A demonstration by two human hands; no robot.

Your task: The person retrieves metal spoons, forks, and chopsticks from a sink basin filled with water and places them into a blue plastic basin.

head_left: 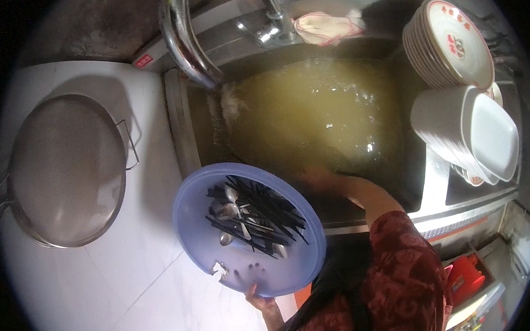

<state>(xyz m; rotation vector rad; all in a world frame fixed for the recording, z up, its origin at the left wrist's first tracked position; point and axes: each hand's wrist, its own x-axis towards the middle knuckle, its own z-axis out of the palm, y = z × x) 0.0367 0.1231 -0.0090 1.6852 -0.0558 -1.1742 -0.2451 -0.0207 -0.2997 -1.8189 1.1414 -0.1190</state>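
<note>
My left hand grips the near rim of a translucent blue plastic basin; its fingertips show dimly through the bottom. The basin is tilted over the sink's near left edge. In it lie many black chopsticks and several metal spoons, and a jagged hole shows in its lower left wall. My right arm reaches into the sink, which is full of cloudy yellowish water. My right hand is at the near side of the water, partly sunk and blurred; its fingers are hidden.
A large round mesh strainer rests on the white counter at left. Above the sink stands a metal faucet, with a pale cloth behind. Stacked round plates and white square dishes stand along the right edge.
</note>
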